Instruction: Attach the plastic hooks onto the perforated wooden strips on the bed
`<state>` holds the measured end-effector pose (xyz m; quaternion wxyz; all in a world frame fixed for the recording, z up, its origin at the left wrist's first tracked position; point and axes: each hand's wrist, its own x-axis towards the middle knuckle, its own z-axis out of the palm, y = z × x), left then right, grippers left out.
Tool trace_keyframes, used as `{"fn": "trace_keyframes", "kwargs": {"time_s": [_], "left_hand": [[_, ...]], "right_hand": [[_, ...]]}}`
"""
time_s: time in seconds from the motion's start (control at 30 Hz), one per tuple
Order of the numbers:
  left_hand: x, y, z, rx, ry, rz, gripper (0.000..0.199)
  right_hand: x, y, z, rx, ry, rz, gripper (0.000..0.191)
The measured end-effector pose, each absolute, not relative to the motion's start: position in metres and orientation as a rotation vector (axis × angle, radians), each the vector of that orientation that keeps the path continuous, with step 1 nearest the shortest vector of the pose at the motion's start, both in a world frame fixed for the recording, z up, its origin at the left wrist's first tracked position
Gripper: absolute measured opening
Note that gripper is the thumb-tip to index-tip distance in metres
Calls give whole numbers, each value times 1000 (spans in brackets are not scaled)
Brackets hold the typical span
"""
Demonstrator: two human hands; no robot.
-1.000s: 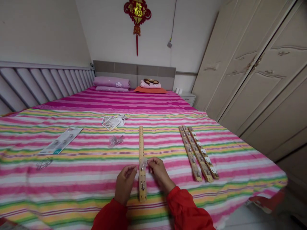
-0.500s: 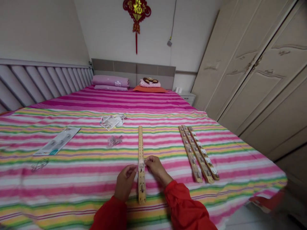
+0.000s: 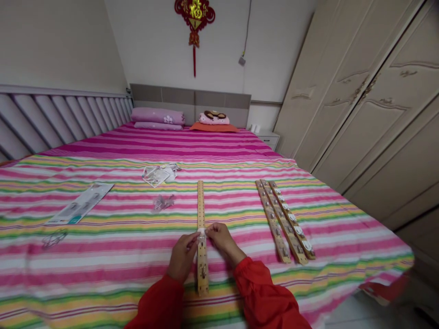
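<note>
The left hand (image 3: 183, 257) and right hand (image 3: 221, 238) pinch opposite edges of a small translucent plastic hook piece (image 3: 202, 237) over a long yellow perforated wood-like strip (image 3: 200, 208), laid lengthwise on the multicoloured striped bedsheet (image 3: 113, 269), apparently for straight alignment (grip pressure undetermined).

A red and gold ornament (image 3: 195, 13) with a tassel hangs on the pale wall (image 3: 147, 50), and to its right a cord (image 3: 248, 27) ends in a small box (image 3: 242, 60). Below stands a grey headboard (image 3: 233, 107). Against it, on the bed (image 3: 113, 145), lie folded purple bedding (image 3: 157, 115) and a pink bundle (image 3: 206, 120) atop an orange cloth (image 3: 219, 128). A slatted rail (image 3: 65, 96) runs along the left; a nightstand (image 3: 269, 139) and cream wardrobe (image 3: 346, 100) stand on the right.
</note>
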<state>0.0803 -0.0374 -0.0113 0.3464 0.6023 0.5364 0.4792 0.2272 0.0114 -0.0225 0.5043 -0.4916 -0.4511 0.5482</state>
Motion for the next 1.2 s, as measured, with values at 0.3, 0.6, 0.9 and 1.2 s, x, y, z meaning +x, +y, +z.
{"fn": "trace_keyframes", "kwargs": {"time_s": [0.3,0.6,0.9,1.2], "left_hand": [[81,-34,-16,1611,1397,1177,35],[80,-29,-20,1649,1430,1104,38],[74,-18,-27,1649,1434,1001,45],[68,-13,-26,1692,1386,865,49]], "right_hand": [[226,12,-27,-1226,-1110,1262,16],[227,14,-35,-1285,-1098,1217,15],[225,-1,-44,-1218,-1085,1178,24],[230,-12,-33,-1164,-1452,1106,34]]}}
